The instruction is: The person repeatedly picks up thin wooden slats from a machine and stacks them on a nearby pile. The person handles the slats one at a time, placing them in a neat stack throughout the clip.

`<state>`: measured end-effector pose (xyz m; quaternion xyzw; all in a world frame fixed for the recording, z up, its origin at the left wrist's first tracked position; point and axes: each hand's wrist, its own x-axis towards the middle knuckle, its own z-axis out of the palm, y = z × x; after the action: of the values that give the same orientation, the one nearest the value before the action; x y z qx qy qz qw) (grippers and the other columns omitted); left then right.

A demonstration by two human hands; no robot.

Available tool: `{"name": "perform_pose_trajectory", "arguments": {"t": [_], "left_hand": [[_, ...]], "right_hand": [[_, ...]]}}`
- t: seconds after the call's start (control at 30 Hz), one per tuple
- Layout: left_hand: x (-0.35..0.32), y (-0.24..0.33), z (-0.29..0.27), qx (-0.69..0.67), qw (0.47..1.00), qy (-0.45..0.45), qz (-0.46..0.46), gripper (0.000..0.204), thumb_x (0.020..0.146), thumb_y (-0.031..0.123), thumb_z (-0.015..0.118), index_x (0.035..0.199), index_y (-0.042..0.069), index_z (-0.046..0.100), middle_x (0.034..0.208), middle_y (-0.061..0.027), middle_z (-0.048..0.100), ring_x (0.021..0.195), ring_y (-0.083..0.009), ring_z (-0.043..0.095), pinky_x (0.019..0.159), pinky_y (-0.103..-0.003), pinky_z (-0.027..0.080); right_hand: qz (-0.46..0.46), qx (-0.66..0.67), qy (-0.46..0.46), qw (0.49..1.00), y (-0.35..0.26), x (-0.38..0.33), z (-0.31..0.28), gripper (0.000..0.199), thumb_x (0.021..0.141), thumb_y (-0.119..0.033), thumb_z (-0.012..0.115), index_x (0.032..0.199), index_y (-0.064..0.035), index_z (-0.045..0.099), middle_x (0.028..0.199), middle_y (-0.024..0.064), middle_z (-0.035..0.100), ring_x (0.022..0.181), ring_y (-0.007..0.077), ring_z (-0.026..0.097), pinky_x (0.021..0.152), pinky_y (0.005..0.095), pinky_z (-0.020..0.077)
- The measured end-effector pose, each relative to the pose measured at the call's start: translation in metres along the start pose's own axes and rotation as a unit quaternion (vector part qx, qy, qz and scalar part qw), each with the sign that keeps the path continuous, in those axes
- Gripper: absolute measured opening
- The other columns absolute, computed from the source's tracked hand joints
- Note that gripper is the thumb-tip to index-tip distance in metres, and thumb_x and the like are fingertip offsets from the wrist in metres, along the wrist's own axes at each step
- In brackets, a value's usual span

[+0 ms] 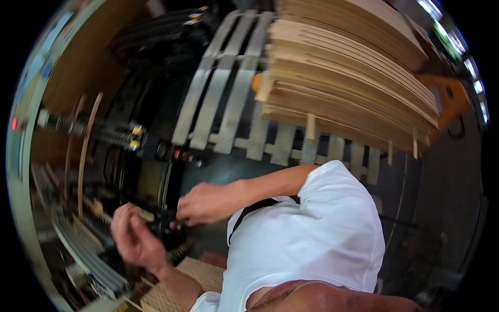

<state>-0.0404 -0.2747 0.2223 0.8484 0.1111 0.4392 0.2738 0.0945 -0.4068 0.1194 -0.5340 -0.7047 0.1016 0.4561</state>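
My left hand [136, 238] is raised beside the machine at the lower left. Its fingers are loosely curled with the thumb apart, and I see nothing held in them. A pale strip-like piece [141, 213] shows just past its fingertips; whether they touch is unclear. My right hand [210, 202] reaches across in front of my body, its back toward me. The right fingers are curled closed, and whatever may be in them is hidden. Close below those fingers is a dark machine part with a red and light tip [175, 225].
A tall stack of wooden boards [343, 78] rests on a slatted pallet [228, 109]. Thin wooden strips [86, 156] stand upright at the left. Machine arms with a yellow-marked end [136, 136] jut out nearby. An orange frame [451, 99] stands at far right. Woven-looking material [182, 286] lies below.
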Motion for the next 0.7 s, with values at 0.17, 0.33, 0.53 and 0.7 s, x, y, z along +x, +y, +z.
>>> {"name": "perform_pose_trajectory", "arguments": {"t": [0.17,0.33,0.53,0.7], "left_hand": [[-0.034,-0.024,0.138,-0.228,0.952,-0.166,-0.12,0.016,0.095,0.0,0.059,0.109,-0.003,0.065,0.104,-0.007,0.066,0.086,-0.0127,0.06,0.074,-0.025,0.049],[-0.075,-0.054,0.205,-0.273,0.902,-0.274,-0.192,0.017,0.098,0.009,0.062,0.111,-0.001,0.067,0.095,-0.0019,0.068,0.085,-0.0085,0.062,0.075,-0.023,0.05],[-0.074,-0.105,0.227,-0.242,0.891,-0.288,-0.253,0.018,0.097,0.01,0.063,0.11,-0.002,0.068,0.095,-0.0026,0.067,0.082,-0.0094,0.062,0.073,-0.025,0.049],[-0.066,-0.146,0.218,-0.249,0.892,-0.262,-0.27,0.018,0.098,0.011,0.062,0.111,-0.002,0.067,0.095,-0.0025,0.069,0.082,-0.0092,0.062,0.075,-0.024,0.051]], "right_hand": [[0.13,-0.461,0.264,0.837,-0.019,-0.119,-0.188,0.027,0.076,-0.01,0.076,0.1,-0.0031,0.066,0.099,0.0123,0.068,0.091,0.0333,0.066,0.078,0.0435,0.0543],[0.409,-0.701,0.265,0.52,-0.054,-0.267,-0.321,0.021,0.083,-0.011,0.071,0.101,-0.0033,0.064,0.106,0.0137,0.066,0.105,0.0324,0.062,0.09,0.0453,0.0499],[0.375,-0.661,0.298,0.578,-0.075,-0.309,-0.331,0.021,0.079,-0.01,0.072,0.096,-0.0045,0.061,0.102,0.0091,0.065,0.105,0.0293,0.061,0.091,0.0425,0.0484],[0.356,-0.68,0.27,0.581,-0.071,-0.31,-0.328,0.022,0.079,-0.007,0.07,0.099,-0.005,0.062,0.104,0.0089,0.064,0.104,0.0302,0.061,0.091,0.0427,0.0479]]}}
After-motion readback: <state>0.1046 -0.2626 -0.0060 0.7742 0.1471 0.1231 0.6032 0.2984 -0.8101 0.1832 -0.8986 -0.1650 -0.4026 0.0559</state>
